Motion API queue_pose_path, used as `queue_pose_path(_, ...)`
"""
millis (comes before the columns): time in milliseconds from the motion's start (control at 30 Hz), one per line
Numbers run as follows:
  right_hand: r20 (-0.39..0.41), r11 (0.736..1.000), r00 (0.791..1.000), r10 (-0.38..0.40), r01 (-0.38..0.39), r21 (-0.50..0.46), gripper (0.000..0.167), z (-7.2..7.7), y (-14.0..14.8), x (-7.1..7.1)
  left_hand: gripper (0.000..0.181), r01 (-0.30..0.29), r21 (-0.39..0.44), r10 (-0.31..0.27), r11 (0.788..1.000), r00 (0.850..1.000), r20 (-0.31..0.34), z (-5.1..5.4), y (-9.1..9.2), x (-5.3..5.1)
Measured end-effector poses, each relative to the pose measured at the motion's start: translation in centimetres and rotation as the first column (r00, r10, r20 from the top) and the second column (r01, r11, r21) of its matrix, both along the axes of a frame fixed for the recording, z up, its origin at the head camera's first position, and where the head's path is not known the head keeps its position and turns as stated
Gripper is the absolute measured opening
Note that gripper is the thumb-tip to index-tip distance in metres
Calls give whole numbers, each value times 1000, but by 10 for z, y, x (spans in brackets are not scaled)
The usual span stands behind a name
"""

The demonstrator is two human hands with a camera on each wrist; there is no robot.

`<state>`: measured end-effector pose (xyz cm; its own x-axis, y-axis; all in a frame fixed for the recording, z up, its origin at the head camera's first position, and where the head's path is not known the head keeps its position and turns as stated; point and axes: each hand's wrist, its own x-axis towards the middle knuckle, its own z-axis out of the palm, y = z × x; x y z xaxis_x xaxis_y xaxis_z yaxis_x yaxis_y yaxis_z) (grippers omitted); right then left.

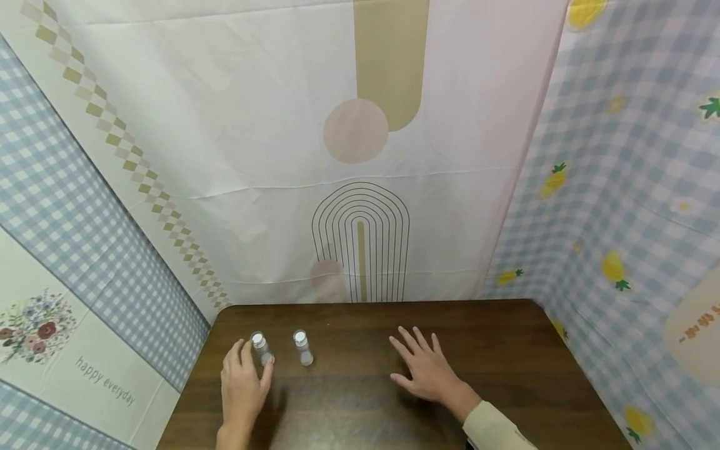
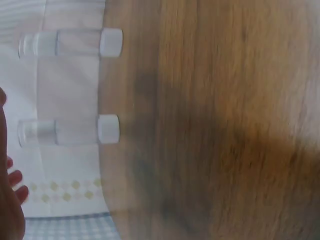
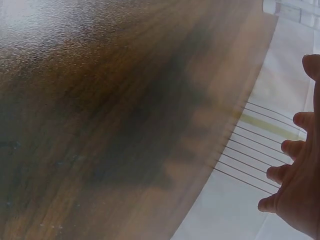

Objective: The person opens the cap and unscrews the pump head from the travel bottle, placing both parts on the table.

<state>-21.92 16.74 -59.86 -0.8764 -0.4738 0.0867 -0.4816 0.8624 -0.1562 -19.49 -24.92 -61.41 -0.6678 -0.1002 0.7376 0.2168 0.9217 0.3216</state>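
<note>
Two small clear bottles stand upright side by side on the dark wooden table [image 1: 349,400], toward its left. Each has a white, cap-like end on the table side. My left hand [image 1: 243,381] is right beside the left bottle [image 1: 262,349], thumb and fingers spread and slightly bent. The left wrist view has that bottle [image 2: 77,132] apart from the visible fingertips [image 2: 16,177]. The right bottle [image 1: 302,348] stands untouched a little further right. Over the right half of the table my right hand [image 1: 425,369] is held with fingers spread, holding nothing; its fingers [image 3: 292,148] cast a shadow.
A white patterned cloth [image 1: 270,237] hangs behind the table's back edge. Blue checked cloths hang at the left [image 1: 101,187] and the right [image 1: 607,206] sides.
</note>
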Motion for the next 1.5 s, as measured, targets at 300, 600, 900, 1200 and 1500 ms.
queue_pose_path(300, 46, 998, 998, 33, -31, -51, 74, -11, -11, 2, 78, -96, 229, 39, 969, 969, 243, -5, -14, -8)
queue_pose_path(600, 29, 994, 995, 96, -95, -46, 74, -7, -30, 6, 82, -162, 396, -16, 904, 912, 410, -5, -19, -22)
queue_pose_path(900, 12, 986, 986, 166, -166, -3, 73, -3, -47, 7, 87, -180, 545, -144, 819, 854, 499, -13, -20, -32)
queue_pose_path(1200, 26, 980, 980, 197, -198, 13, 73, -4, -55, 7, 65, -171, 536, -136, 827, 863, 486, -26, -16, -41)
queue_pose_path(1500, 85, 978, 974, 208, -210, 15, 72, -5, -58, 6, 47, -146, 502, -112, 853, 887, 449, -34, -10, -39)
